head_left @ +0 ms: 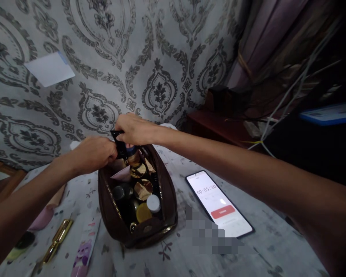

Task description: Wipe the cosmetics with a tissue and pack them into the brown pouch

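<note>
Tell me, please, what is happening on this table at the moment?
A person has both hands over an open brown pouch packed with small jars and capped bottles. The right hand pinches a small black tube at the pouch's far end, and the left hand is closed beside it, touching it. A phone showing a timer lies to the right; a gold tube lies to the left.

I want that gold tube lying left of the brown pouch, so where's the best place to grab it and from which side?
Probably pinch the gold tube across its narrow middle, coming straight down from above. It lies flat and slanted on the cloth, long sides exposed, apart from the brown pouch; the purple-printed tube lies close to its right.
</note>
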The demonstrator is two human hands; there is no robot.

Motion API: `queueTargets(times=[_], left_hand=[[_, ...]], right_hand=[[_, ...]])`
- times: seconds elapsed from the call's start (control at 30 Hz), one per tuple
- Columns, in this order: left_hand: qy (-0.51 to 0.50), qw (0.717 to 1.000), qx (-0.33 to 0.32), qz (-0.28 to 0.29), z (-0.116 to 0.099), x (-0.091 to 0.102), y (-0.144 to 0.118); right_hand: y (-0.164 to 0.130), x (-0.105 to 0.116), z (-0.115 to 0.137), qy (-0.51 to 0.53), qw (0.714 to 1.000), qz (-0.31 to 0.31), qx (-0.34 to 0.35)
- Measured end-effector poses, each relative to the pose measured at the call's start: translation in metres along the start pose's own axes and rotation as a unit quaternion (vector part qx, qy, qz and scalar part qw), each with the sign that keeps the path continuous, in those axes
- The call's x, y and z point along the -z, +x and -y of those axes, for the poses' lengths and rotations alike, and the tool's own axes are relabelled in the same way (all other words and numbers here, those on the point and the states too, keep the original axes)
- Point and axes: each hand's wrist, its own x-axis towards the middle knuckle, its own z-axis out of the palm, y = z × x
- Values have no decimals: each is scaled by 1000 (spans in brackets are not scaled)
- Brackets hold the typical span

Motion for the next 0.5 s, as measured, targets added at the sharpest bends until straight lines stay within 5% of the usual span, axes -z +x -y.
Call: queueTargets(times=[0.5], left_hand=[[50, 994, 99, 7, -10, 7, 4]], right_hand=[[-26, 10, -16, 128, 992, -14, -9]])
